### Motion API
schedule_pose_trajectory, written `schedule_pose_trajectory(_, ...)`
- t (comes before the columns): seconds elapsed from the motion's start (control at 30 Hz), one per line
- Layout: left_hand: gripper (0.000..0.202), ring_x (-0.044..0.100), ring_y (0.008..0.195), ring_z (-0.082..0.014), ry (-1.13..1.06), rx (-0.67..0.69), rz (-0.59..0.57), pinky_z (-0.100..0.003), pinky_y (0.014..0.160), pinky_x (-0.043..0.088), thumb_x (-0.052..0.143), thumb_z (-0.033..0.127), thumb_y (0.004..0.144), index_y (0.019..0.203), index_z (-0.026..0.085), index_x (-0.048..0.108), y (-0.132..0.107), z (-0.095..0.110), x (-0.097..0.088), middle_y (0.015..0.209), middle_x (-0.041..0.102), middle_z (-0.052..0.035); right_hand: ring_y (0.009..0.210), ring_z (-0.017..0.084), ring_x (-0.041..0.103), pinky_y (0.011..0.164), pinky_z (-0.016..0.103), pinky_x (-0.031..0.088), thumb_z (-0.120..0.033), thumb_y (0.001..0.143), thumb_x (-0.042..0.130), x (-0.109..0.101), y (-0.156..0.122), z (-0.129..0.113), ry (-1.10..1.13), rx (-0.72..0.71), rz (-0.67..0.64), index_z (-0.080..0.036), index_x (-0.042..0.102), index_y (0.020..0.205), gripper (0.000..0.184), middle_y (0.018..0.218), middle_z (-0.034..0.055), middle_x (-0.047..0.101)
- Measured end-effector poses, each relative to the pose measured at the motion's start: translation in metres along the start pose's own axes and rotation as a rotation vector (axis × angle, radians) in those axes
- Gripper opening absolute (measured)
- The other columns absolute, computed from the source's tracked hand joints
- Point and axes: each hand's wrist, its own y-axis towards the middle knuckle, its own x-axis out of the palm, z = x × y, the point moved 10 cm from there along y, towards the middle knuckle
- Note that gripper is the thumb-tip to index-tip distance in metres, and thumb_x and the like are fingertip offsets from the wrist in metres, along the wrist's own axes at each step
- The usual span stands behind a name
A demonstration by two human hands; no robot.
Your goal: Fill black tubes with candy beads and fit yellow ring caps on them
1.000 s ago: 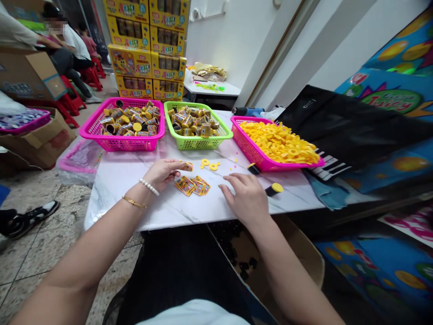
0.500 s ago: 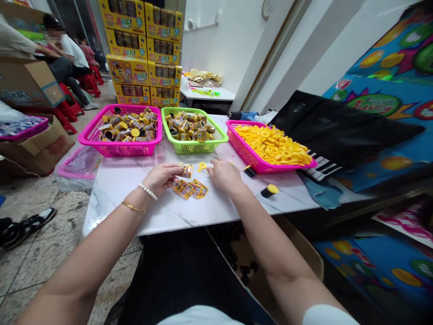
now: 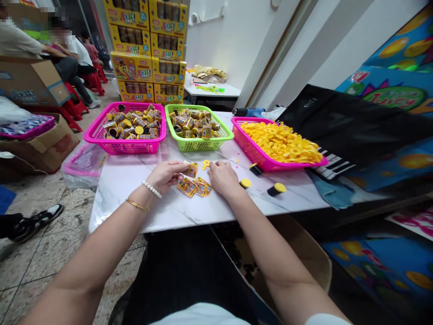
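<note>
My left hand (image 3: 168, 175) pinches a small yellow-and-orange printed packet (image 3: 191, 169) between thumb and fingertips, a little above the white table. Just below it, several similar printed packets (image 3: 187, 187) lie fanned out on the tabletop. My right hand (image 3: 223, 177) rests on the table with its fingers curled inward, and whatever it may hold is hidden under them. Right at its fingertips lies a small yellow plastic piece with a ring end (image 3: 206, 164). Close to the right wrist, a black cup with a yellow lid (image 3: 245, 183) is partly covered by the hand.
Behind the hands stand a pink basket (image 3: 128, 146) and a green basket (image 3: 199, 144) of small printed cups. A pink basket (image 3: 248, 151) of yellow pieces sits at right. Two black cups (image 3: 275, 189) (image 3: 256, 169) lie near it. Yellow boxes (image 3: 131, 67) are stacked behind.
The view has shifted slightly, so the scene sits further right. My right hand has moved a little closer to the yellow piece, uncovering a yellow-lidded cup beside the wrist.
</note>
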Motion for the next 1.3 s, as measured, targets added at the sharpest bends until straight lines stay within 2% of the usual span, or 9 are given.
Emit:
schedule_pose_trajectory(0.13,0.006,0.048,0.042,-0.0013,0.033,0.003,-0.029,-0.012,0.032,0.02,0.072,0.012,0.083,0.08,0.007,0.071,0.0,0.0,0.001,0.09,0.076,-0.0137,0.111,0.03,0.055,0.093,0.037,0.046,-0.028,0.1,0.047,-0.007,-0.01,-0.001,0.02,0.026,0.045,-0.013,0.059,0.134,0.039,0.129,0.0174,0.061)
schedule_pose_trajectory(0.23,0.006,0.048,0.041,-0.0022,0.017,-0.009,-0.003,-0.012,0.031,0.019,0.074,0.012,0.081,0.079,0.008,0.069,0.001,-0.003,-0.001,0.083,0.074,-0.0103,0.117,0.031,0.053,0.096,0.039,0.046,-0.032,0.096,0.055,-0.031,-0.034,0.01,0.031,0.049,0.204,-0.017,0.058,0.139,0.045,0.146,0.0161,0.05)
schedule_pose_trajectory(0.33,0.007,0.047,0.039,-0.0023,-0.003,-0.029,0.01,-0.013,0.031,0.019,0.074,0.008,0.08,0.077,0.009,0.067,0.001,-0.006,0.001,0.072,0.07,-0.0062,0.12,0.038,0.05,0.098,0.05,0.044,-0.031,0.091,0.063,-0.048,-0.065,0.042,0.012,0.125,0.348,-0.017,0.064,0.133,0.045,0.147,0.0185,0.049)
schedule_pose_trajectory(0.4,0.006,0.045,0.038,-0.0013,-0.01,-0.036,-0.018,-0.012,0.031,0.019,0.071,0.007,0.082,0.077,0.008,0.068,0.001,-0.007,0.005,0.07,0.069,-0.0056,0.111,0.038,0.056,0.094,0.052,0.046,-0.022,0.087,0.064,-0.041,-0.076,0.068,0.084,0.198,0.291,-0.013,0.071,0.12,0.035,0.13,0.0216,0.061)
schedule_pose_trajectory(0.5,0.005,0.041,0.038,0.0003,-0.042,-0.059,-0.048,-0.011,0.03,0.017,0.068,0.006,0.084,0.079,0.006,0.069,0.002,-0.01,0.008,0.072,0.069,-0.0064,0.091,0.027,0.065,0.086,0.045,0.052,-0.021,0.083,0.066,-0.029,-0.079,0.078,0.595,0.161,0.234,-0.014,0.074,0.109,0.028,0.102,0.0145,0.072)
schedule_pose_trajectory(0.63,0.007,0.038,0.037,0.0011,-0.133,-0.107,-0.085,-0.01,0.03,0.015,0.072,0.006,0.08,0.075,0.007,0.068,0.003,-0.014,0.01,0.067,0.066,-0.0039,0.083,0.019,0.067,0.074,0.034,0.057,-0.045,0.078,0.077,-0.033,-0.068,0.029,1.559,-0.095,0.158,-0.02,0.069,0.115,0.045,0.103,0.0077,0.072)
schedule_pose_trajectory(0.73,0.006,0.037,0.036,0.0015,-0.163,-0.121,-0.112,-0.009,0.03,0.015,0.073,0.006,0.079,0.08,0.006,0.067,0.003,-0.013,0.013,0.065,0.063,-0.0016,0.086,0.017,0.068,0.081,0.033,0.058,-0.045,0.072,0.083,-0.033,-0.053,-0.001,1.817,-0.122,0.098,-0.02,0.071,0.105,0.043,0.099,0.0054,0.072)
schedule_pose_trajectory(0.97,0.011,0.037,0.035,0.0016,-0.2,-0.101,-0.138,-0.009,0.03,0.013,0.073,0.01,0.08,0.081,0.008,0.063,0.002,-0.011,0.019,0.064,0.059,0.0017,0.078,0.015,0.07,0.081,0.031,0.06,-0.047,0.06,0.09,-0.007,-0.033,-0.001,1.904,0.11,0.126,-0.017,0.068,0.093,0.051,0.085,0.0021,0.073)
schedule_pose_trajectory(1.3,0.009,0.035,0.034,0.0017,-0.226,-0.072,-0.154,-0.009,0.028,0.015,0.07,0.01,0.082,0.079,0.008,0.062,-0.001,-0.008,0.022,0.069,0.065,-0.0022,0.074,0.016,0.071,0.071,0.028,0.059,-0.048,0.068,0.083,-0.024,-0.042,-0.008,1.716,0.095,0.241,-0.018,0.06,0.092,0.045,0.083,0.0029,0.073)
